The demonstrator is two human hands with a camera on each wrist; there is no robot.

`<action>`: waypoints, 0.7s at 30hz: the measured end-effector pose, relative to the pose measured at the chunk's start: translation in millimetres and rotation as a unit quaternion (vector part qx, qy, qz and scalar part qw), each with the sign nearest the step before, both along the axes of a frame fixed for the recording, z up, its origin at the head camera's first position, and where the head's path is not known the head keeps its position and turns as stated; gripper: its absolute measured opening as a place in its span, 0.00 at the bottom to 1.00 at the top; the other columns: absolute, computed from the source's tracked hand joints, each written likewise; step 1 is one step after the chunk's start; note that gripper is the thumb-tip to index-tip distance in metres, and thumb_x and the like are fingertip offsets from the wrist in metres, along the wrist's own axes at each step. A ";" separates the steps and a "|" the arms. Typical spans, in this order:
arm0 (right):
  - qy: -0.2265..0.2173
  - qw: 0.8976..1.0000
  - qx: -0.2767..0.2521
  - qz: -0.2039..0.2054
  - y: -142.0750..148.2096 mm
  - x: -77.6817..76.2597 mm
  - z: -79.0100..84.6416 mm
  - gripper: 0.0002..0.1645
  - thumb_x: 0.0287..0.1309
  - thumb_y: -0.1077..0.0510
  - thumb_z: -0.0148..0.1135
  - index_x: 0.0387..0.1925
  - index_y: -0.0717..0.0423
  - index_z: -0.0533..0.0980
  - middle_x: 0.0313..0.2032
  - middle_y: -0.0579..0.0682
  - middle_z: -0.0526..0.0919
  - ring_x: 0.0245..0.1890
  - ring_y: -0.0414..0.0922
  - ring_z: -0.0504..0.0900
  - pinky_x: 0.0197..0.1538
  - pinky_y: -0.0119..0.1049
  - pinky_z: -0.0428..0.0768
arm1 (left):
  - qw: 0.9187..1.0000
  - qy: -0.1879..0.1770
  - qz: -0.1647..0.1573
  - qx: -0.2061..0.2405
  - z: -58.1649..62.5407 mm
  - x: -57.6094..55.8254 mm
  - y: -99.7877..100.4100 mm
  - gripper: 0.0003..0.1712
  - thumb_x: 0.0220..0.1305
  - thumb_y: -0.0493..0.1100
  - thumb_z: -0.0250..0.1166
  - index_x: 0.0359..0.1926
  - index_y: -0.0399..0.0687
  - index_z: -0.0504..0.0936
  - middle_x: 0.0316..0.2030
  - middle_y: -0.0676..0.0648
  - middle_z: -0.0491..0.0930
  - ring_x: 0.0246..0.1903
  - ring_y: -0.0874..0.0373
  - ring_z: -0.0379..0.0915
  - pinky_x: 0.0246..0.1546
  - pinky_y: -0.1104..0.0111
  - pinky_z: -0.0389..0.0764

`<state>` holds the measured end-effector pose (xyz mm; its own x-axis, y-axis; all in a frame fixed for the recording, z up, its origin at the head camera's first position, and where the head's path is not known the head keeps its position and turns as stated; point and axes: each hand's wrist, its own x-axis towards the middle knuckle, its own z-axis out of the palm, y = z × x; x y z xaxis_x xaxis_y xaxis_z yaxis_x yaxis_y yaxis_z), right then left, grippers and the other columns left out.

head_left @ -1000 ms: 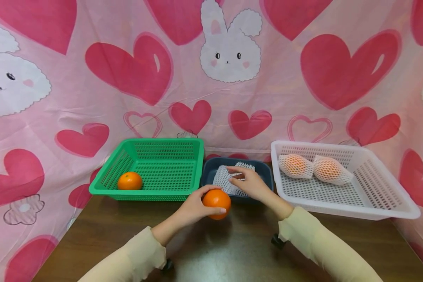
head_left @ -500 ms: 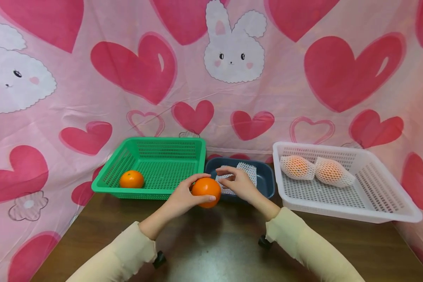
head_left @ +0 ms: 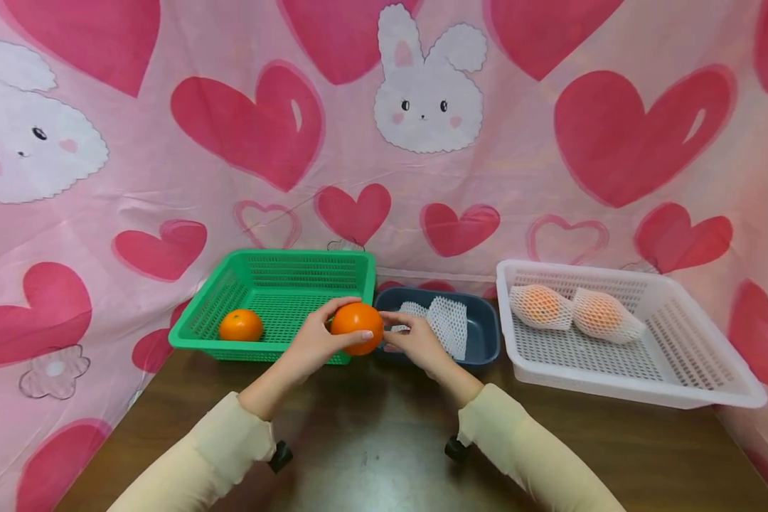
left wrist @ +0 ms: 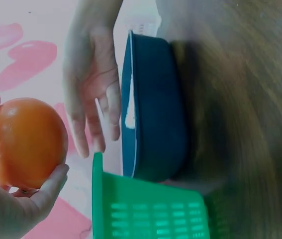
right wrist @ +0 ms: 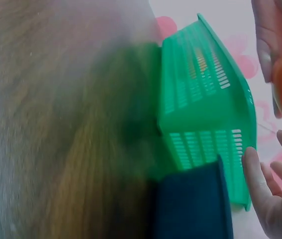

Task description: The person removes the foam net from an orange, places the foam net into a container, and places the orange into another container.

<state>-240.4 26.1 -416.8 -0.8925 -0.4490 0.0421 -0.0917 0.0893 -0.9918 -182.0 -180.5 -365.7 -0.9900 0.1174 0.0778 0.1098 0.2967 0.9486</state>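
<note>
My left hand [head_left: 310, 345] grips a bare orange [head_left: 360, 326] from its left side, thumb in front, lifted near the right front corner of the green basket [head_left: 230, 346]. My right hand [head_left: 422, 347] is just right of the orange, over the front of the dark blue tray [head_left: 485, 320]. In the left wrist view, the right hand [left wrist: 95, 74] has its fingers extended and apart from the orange [left wrist: 29, 144]. Its thumb and fingers [right wrist: 256, 181] hold nothing in the right wrist view. White foam net sleeves [head_left: 449, 323] lie in the tray, partly hidden by the right hand.
Another orange [head_left: 240, 325] sits in the green basket. A white basket [head_left: 589, 380] at the right holds two net-wrapped fruits, one on the left [head_left: 541, 307] and one beside it [head_left: 601, 314]. Behind hangs a pink heart-and-rabbit cloth [head_left: 352, 142]. The tabletop [head_left: 384, 441] is dark wood.
The left hand has carried the orange left and upward, away from the tray's front. My right hand has shifted left and down, from over the foam sleeves to beside the orange.
</note>
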 end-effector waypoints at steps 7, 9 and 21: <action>-0.040 0.998 -0.047 -0.007 -21.0 2.6 -6.2 0.31 0.68 0.67 0.63 0.70 0.68 0.69 0.60 0.67 0.73 0.49 0.61 0.85 0.50 0.44 0.84 | 0.999 0.008 0.037 -0.023 0.0 -6.8 -14.1 0.34 0.64 0.47 0.74 0.69 0.49 0.74 0.62 0.39 0.73 0.56 0.41 0.72 0.52 0.51 0.81; -0.062 0.995 -0.072 -0.014 -26.5 3.8 -7.4 0.32 0.67 0.69 0.63 0.71 0.68 0.68 0.59 0.66 0.72 0.44 0.55 0.87 0.50 0.43 0.84 | 0.999 0.014 0.043 -0.030 0.6 -9.2 -19.7 0.34 0.65 0.48 0.73 0.68 0.47 0.73 0.62 0.39 0.73 0.56 0.41 0.72 0.52 0.52 0.81; -0.151 0.978 -0.129 -0.057 -36.7 6.2 -8.2 0.37 0.66 0.73 0.63 0.74 0.64 0.65 0.54 0.61 0.73 0.32 0.40 0.86 0.48 0.41 0.84 | 0.991 0.037 0.087 -0.093 -9.2 -28.6 -46.7 0.37 0.62 0.51 0.75 0.68 0.46 0.72 0.62 0.39 0.73 0.54 0.41 0.74 0.49 0.53 0.83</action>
